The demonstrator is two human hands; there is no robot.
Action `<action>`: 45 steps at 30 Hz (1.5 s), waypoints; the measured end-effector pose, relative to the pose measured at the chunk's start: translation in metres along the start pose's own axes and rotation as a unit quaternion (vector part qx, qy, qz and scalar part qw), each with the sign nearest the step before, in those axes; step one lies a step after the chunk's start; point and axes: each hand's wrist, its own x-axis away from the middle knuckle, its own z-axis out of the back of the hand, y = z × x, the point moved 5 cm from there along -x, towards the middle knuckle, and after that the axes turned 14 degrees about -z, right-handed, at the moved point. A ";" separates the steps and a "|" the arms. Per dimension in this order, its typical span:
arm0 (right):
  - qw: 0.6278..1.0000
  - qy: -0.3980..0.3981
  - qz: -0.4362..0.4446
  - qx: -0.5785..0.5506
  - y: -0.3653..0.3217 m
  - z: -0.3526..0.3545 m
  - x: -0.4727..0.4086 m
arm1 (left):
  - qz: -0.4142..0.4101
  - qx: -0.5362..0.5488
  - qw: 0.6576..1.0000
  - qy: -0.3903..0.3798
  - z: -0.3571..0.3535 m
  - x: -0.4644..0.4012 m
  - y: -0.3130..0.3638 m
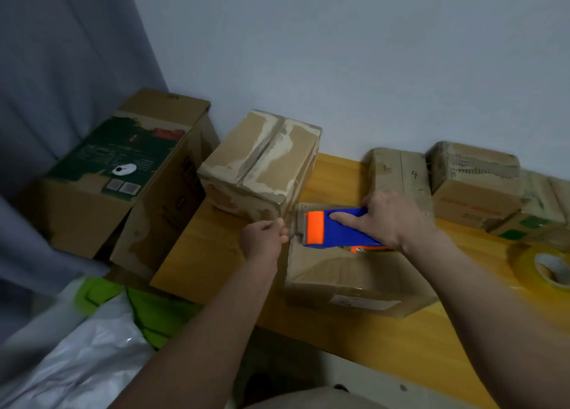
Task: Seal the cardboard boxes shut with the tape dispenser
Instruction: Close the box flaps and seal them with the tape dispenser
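Note:
A flat cardboard box (345,273) lies on the wooden table (431,340) in front of me. On its top, near the far left edge, sits a blue and orange tape dispenser (333,228). My right hand (391,217) grips the dispenser from the right, with the index finger laid along its blue side. My left hand (263,237) is at the box's left edge with its fingers curled, pinching what looks like the tape end against the corner; the tape itself is too faint to see.
A worn box (262,161) stands just behind my left hand. Several more boxes (472,180) line the wall at the right. A large printed box (114,174) sits left of the table. A roll of clear tape (549,269) lies at the right edge. White plastic (77,347) covers the lower left.

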 end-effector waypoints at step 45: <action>0.994 -0.091 -0.059 0.014 0.020 -0.013 -0.028 | -0.269 -0.544 0.755 -0.247 -0.028 0.038 -0.036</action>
